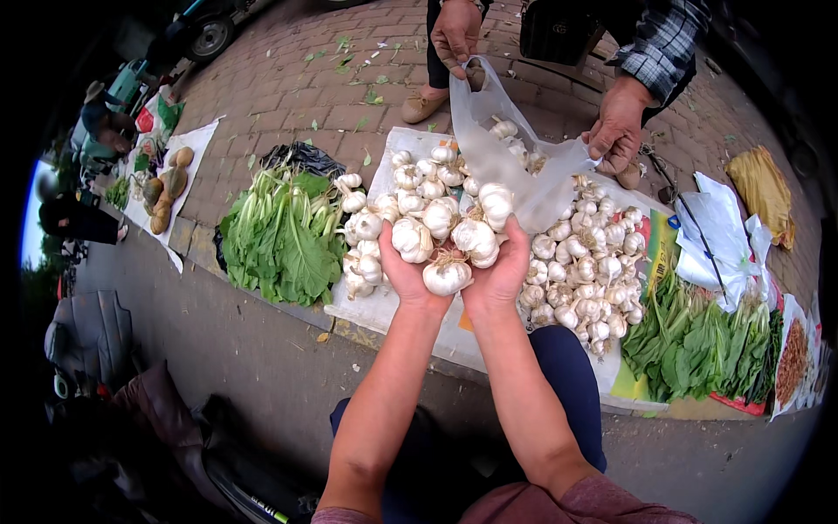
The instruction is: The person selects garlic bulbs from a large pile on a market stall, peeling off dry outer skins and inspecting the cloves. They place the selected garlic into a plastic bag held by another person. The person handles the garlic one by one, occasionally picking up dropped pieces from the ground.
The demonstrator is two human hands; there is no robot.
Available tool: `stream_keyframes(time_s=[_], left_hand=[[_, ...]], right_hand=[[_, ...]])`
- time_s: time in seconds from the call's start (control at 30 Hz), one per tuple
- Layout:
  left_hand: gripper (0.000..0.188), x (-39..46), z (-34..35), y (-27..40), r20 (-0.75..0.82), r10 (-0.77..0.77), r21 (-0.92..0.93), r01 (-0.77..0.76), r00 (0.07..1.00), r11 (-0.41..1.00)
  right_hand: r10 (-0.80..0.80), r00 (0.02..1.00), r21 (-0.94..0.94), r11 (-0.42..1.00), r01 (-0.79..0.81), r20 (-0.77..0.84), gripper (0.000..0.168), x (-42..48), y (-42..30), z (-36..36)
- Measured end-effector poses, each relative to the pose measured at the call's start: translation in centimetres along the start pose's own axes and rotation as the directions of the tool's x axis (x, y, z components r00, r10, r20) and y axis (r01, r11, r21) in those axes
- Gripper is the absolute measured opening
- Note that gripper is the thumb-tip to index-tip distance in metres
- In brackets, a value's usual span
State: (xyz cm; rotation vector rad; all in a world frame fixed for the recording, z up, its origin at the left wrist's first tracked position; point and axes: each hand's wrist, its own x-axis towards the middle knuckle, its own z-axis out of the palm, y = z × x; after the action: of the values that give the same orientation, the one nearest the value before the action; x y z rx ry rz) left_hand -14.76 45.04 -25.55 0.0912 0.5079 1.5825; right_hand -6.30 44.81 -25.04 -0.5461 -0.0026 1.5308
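Note:
Cupped side by side, my left hand (414, 278) and my right hand (500, 272) hold several white garlic bulbs (447, 278) between them. The bulbs rest on the palms, with dry roots showing on the lowest one. Just beyond my fingers hangs a translucent plastic bag (524, 177), its mouth spread by another person's two hands (619, 124). Some garlic lies inside that bag. Below my hands a pile of larger garlic (422, 173) lies on a white sheet, and a pile of smaller bulbs (589, 262) is to the right.
Leafy greens (285, 229) lie left of the garlic. More bundled greens (707, 340), a crumpled white bag (713, 229) and a dark rod (694, 223) are at right. The other person's shoe (424, 106) stands behind the sheet. Squashes (167, 190) lie farther left.

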Motion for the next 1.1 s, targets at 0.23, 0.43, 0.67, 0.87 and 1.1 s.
stream_keyframes(time_s=[0.23, 0.43, 0.67, 0.87, 1.1], left_hand=[[0.066, 2.0, 4.6, -1.6, 0.004, -0.062, 0.008, 0.062, 0.998, 0.998], [0.062, 4.1, 10.9, -3.3, -0.031, -0.086, 0.136, 0.09, 0.996, 0.987], [0.071, 7.9, 10.1, -5.9, -0.196, -0.109, 0.294, 0.164, 0.975, 0.942], [0.069, 7.5, 8.9, -6.4, -0.017, -0.19, 0.315, 0.185, 0.982, 0.931], [0.045, 5.5, 5.7, 0.0, -0.161, -0.002, 0.504, 0.084, 0.987, 0.859]], right_hand=[[-0.14, 0.99, -0.019, 0.99, 0.141, 0.032, 0.05, 1.8, -3.2, 2.6], [-0.187, 0.982, -0.059, 0.981, 0.187, -0.005, 0.045, 6.1, -7.0, 4.4], [-0.003, 0.97, 0.249, 0.966, 0.066, -0.244, 0.046, 9.2, -6.6, 1.6], [-0.046, 0.985, 0.095, 0.994, 0.062, -0.164, 0.055, 8.7, -7.9, -0.2], [0.073, 0.996, -0.615, 0.788, -0.032, 0.042, 0.044, 5.1, -5.1, -4.8]])
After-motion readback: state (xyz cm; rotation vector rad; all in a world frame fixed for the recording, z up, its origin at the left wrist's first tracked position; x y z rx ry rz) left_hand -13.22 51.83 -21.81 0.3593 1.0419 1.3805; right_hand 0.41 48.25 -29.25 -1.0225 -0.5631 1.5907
